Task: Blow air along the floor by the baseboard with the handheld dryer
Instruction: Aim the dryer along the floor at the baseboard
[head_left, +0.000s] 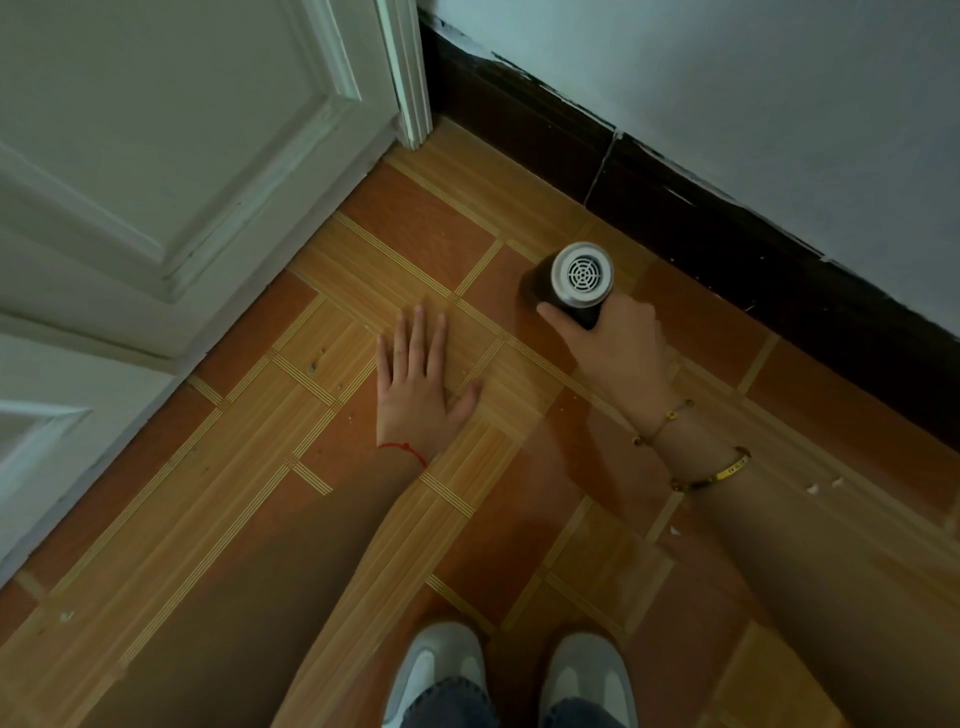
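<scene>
The blowing step looks under way: the right hand (613, 343) is wrapped around the handheld dryer (569, 288), rear grille up, nozzle aimed down at the floor (363, 519) just near of the dark baseboard (727, 249). The left hand (418, 384), to the dryer's left, hangs spread and empty. Next, probably, a low sweep along the baseboard, nozzle close to the seam

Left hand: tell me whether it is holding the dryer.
No, the left hand lies flat and open on the floor; the right hand holds the dryer.
</scene>
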